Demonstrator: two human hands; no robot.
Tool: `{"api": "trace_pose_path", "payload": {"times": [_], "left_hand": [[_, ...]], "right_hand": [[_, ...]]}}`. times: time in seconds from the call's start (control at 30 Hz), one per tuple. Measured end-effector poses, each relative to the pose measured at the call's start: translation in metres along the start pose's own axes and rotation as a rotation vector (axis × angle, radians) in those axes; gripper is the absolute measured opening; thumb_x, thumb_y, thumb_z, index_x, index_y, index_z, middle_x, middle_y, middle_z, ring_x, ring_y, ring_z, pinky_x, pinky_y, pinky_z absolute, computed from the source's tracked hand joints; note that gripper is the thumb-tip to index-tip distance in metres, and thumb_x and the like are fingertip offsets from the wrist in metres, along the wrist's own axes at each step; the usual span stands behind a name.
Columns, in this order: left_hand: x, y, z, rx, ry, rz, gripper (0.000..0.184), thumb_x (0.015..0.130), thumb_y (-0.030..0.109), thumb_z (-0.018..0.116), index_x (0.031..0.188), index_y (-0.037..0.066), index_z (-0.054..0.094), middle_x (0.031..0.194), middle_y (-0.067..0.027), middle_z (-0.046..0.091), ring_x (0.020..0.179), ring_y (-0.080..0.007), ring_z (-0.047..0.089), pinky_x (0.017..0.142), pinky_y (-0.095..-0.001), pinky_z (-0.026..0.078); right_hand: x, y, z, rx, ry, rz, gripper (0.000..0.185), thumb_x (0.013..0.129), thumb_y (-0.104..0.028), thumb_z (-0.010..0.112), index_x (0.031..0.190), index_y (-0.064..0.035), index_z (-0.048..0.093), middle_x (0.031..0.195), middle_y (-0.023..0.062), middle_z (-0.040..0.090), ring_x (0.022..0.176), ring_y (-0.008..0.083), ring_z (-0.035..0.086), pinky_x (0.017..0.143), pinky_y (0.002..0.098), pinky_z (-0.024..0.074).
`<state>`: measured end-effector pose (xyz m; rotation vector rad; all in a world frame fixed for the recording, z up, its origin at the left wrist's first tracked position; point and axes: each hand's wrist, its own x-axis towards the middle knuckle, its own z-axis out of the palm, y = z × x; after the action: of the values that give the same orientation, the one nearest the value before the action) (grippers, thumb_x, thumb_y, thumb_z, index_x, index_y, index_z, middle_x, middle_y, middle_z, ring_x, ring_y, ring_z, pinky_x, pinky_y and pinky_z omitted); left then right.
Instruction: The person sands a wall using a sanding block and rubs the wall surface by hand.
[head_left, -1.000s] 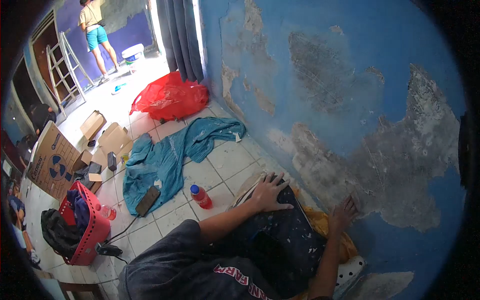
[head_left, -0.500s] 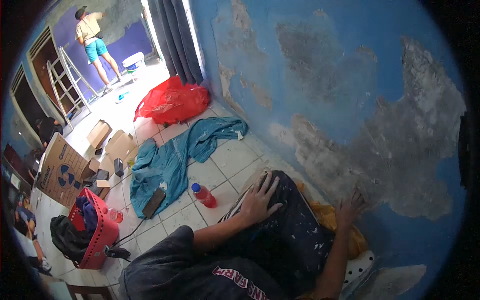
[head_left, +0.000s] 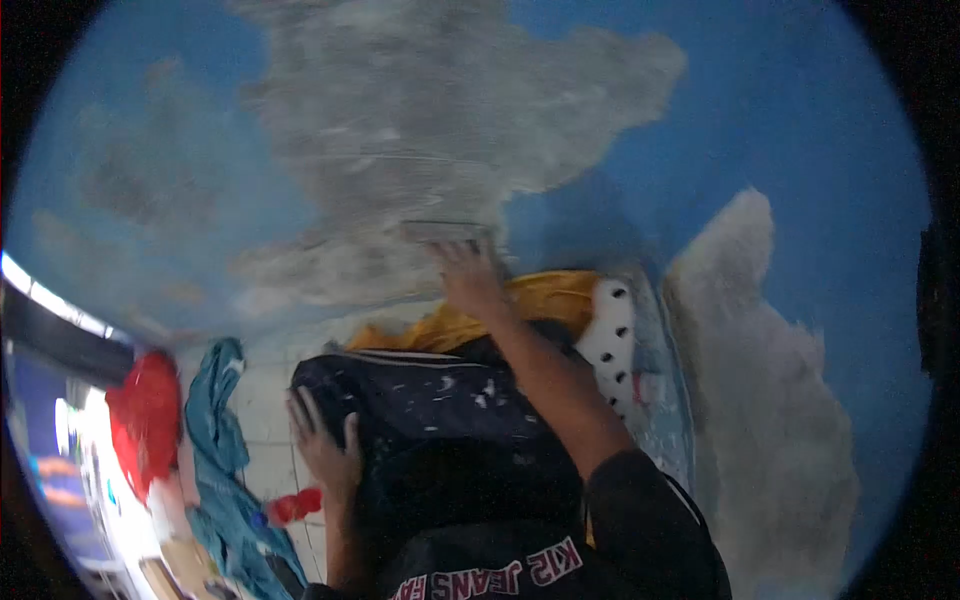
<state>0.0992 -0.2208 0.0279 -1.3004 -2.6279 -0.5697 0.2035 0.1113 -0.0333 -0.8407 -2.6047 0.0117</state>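
My right hand (head_left: pixel 472 278) is pressed up against the wall, fingers on a flat grey rectangular pad (head_left: pixel 440 232). Blur hides exactly what kind of pad it is. Under it lies a rough grey patch (head_left: pixel 400 130) where the blue paint (head_left: pixel 590 210) is gone. My left hand (head_left: pixel 328 450) rests with fingers spread on my bent knee, on dark trousers (head_left: pixel 430 400) flecked with white. It holds nothing.
A yellow cloth (head_left: pixel 555 300) and a white item with black dots (head_left: pixel 612 330) lie between my legs and the wall. To the left are a red-filled bottle (head_left: pixel 298 506), a teal cloth (head_left: pixel 215 420) and a red plastic bag (head_left: pixel 148 420).
My view has swung right to face the wall, so the basket and ladder have left it. My left hand stays on the knee; the pad under my right hand now shows.
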Motion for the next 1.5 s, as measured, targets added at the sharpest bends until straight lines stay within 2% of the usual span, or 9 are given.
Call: {"api": "trace_pose_path", "payload": {"times": [0.07, 0.13, 0.27, 0.37, 0.43, 0.67, 0.93, 1.23, 1.5], "left_hand": [[0.012, -0.008, 0.008, -0.01, -0.017, 0.023, 0.076, 0.09, 0.035, 0.061, 0.148, 0.001, 0.026, 0.153, -0.0247, 0.022, 0.142, -0.0409, 0.021, 0.114, -0.0477, 0.02], [0.024, -0.011, 0.011, -0.002, -0.008, 0.006, 0.075, 0.09, 0.035, 0.06, 0.148, 0.002, 0.027, 0.153, -0.0242, 0.023, 0.142, -0.0404, 0.021, 0.114, -0.048, 0.019], [0.05, -0.009, 0.022, 0.021, -0.003, -0.014, 0.074, 0.092, 0.035, 0.058, 0.15, 0.004, 0.024, 0.155, -0.0234, 0.02, 0.142, -0.0408, 0.021, 0.115, -0.0478, 0.018], [0.084, 0.006, 0.021, -0.279, 0.081, -0.002, 0.08, 0.092, 0.03, 0.06, 0.151, 0.002, 0.015, 0.156, -0.0267, 0.008, 0.144, -0.0413, 0.012, 0.116, -0.0478, 0.015], [0.111, 0.02, 0.02, -0.255, 0.147, 0.065, 0.081, 0.091, 0.029, 0.061, 0.151, 0.001, 0.014, 0.156, -0.0273, 0.005, 0.145, -0.0413, 0.01, 0.116, -0.0477, 0.015], [0.192, 0.062, 0.07, -0.25, 0.353, 0.249, 0.088, 0.091, 0.035, 0.061, 0.151, 0.001, 0.007, 0.156, -0.0281, -0.003, 0.145, -0.0413, 0.003, 0.116, -0.0479, 0.011], [0.206, 0.048, 0.128, -0.189, 0.379, 0.219, 0.105, 0.088, 0.05, 0.061, 0.149, -0.005, -0.005, 0.152, -0.0319, -0.016, 0.142, -0.0471, -0.015, 0.113, -0.0566, 0.0], [0.202, 0.044, 0.135, -0.267, 0.292, 0.178, 0.102, 0.091, 0.048, 0.059, 0.148, -0.007, -0.006, 0.15, -0.0366, -0.016, 0.14, -0.0494, -0.017, 0.112, -0.0579, -0.003], [0.199, 0.043, 0.134, -0.246, 0.249, 0.155, 0.099, 0.091, 0.05, 0.057, 0.146, -0.012, 0.003, 0.149, -0.0386, -0.015, 0.14, -0.0506, -0.016, 0.112, -0.0592, -0.001]], "right_hand": [[-0.001, 0.005, -0.004, 0.004, 0.062, -0.002, 0.056, 0.092, -0.02, 0.049, 0.146, -0.0164, 0.036, 0.142, 0.0113, 0.043, 0.13, 0.0308, 0.04, 0.114, 0.0631, 0.0092], [0.005, 0.002, -0.015, 0.014, 0.263, -0.025, 0.064, 0.092, -0.038, 0.053, 0.148, -0.0147, 0.031, 0.143, 0.0084, 0.044, 0.131, 0.0277, 0.039, 0.109, 0.0692, 0.0113], [0.006, -0.009, -0.013, -0.009, 0.257, -0.008, 0.058, 0.091, -0.036, 0.053, 0.144, -0.0177, 0.039, 0.139, 0.0037, 0.049, 0.129, 0.0265, 0.041, 0.111, 0.0689, 0.0076], [0.01, -0.007, -0.016, 0.117, 0.303, 0.007, 0.056, 0.09, -0.038, 0.054, 0.141, -0.0162, 0.044, 0.136, 0.0038, 0.05, 0.128, 0.0255, 0.042, 0.109, 0.0711, 0.0099], [0.013, -0.006, -0.033, 0.094, 0.423, 0.008, 0.054, 0.091, -0.039, 0.054, 0.139, -0.0157, 0.046, 0.133, 0.0047, 0.051, 0.128, 0.0251, 0.042, 0.109, 0.0722, 0.0099], [0.012, -0.001, 0.006, 0.055, 0.303, 0.021, 0.05, 0.094, -0.045, 0.046, 0.135, -0.0178, 0.052, 0.124, 0.0048, 0.057, 0.12, 0.0261, 0.047, 0.105, 0.0739, 0.0131], [0.023, 0.009, 0.034, 0.019, 0.576, -0.072, 0.035, 0.087, -0.047, 0.059, 0.105, -0.0185, 0.071, 0.093, 0.0, 0.063, 0.094, 0.0219, 0.054, 0.096, 0.0792, 0.0198], [0.02, 0.009, 0.037, -0.012, 0.494, -0.064, 0.038, 0.078, -0.052, 0.067, 0.089, -0.0157, 0.07, 0.094, 0.0027, 0.06, 0.094, 0.0283, 0.053, 0.092, 0.079, 0.0213], [0.02, 0.007, 0.034, -0.049, 0.488, -0.054, 0.046, 0.076, -0.053, 0.068, 0.098, -0.0119, 0.066, 0.1, 0.0094, 0.055, 0.099, 0.035, 0.047, 0.093, 0.078, 0.0206]]}}
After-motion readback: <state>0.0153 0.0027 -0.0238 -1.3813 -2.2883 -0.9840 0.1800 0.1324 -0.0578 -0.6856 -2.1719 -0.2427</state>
